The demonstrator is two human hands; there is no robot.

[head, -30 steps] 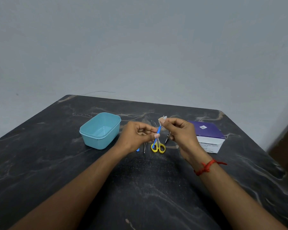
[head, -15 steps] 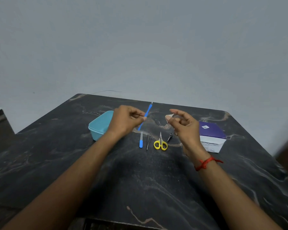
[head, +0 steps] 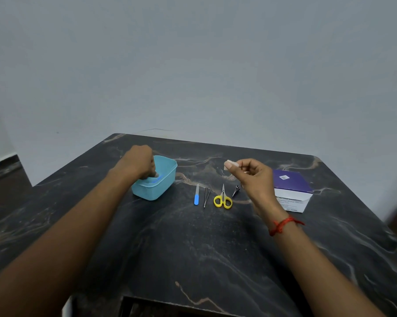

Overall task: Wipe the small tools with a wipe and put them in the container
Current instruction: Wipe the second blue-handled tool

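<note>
My left hand [head: 137, 162] reaches down into the light blue container [head: 155, 193], fingertips pinched on a thin blue stick tool [head: 158, 179] that lies low inside it. My right hand [head: 253, 177] hovers above the table to the right and pinches a small white wipe [head: 230, 164] between thumb and forefinger. A row of tools lies on the table between my hands: a file with a blue handle [head: 196, 196], metal tweezers [head: 207, 196], yellow-handled scissors [head: 223, 199] and a small dark clipper-like tool [head: 236, 190].
A purple and white box of wipes [head: 292, 191] stands right of my right hand. The dark marble table [head: 193, 248] ends at a grey wall behind; its near edge is at the bottom of the view.
My left hand has carried the blue stick tool away from the wipe, leftward and down into the container. My right hand has stayed raised with the wipe.
</note>
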